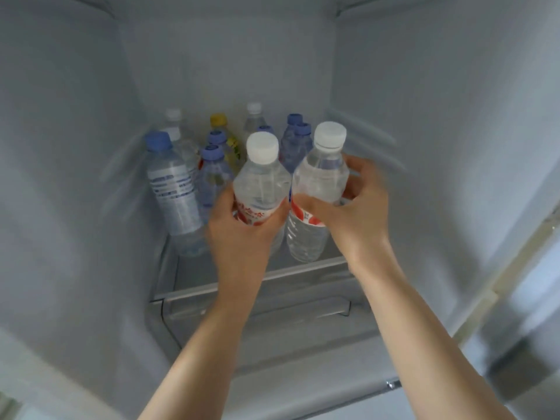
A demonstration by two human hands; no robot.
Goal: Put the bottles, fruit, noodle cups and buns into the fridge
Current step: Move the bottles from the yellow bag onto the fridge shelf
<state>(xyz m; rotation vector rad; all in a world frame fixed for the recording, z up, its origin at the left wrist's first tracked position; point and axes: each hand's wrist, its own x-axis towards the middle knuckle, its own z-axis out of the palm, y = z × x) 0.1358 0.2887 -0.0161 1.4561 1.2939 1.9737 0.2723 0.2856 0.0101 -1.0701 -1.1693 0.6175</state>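
Now my left hand (239,234) grips one white-capped bottle (260,180) and my right hand (354,207) grips another (318,189), both upright at the near edge of the fridge shelf (230,283), because the far rows are full.

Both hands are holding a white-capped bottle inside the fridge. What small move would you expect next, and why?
Probably lower both onto the shelf and let go. The left hand grips one white-capped bottle, the right hand the other white-capped bottle, both upright over bare shelf in front of the standing blue-capped bottles.
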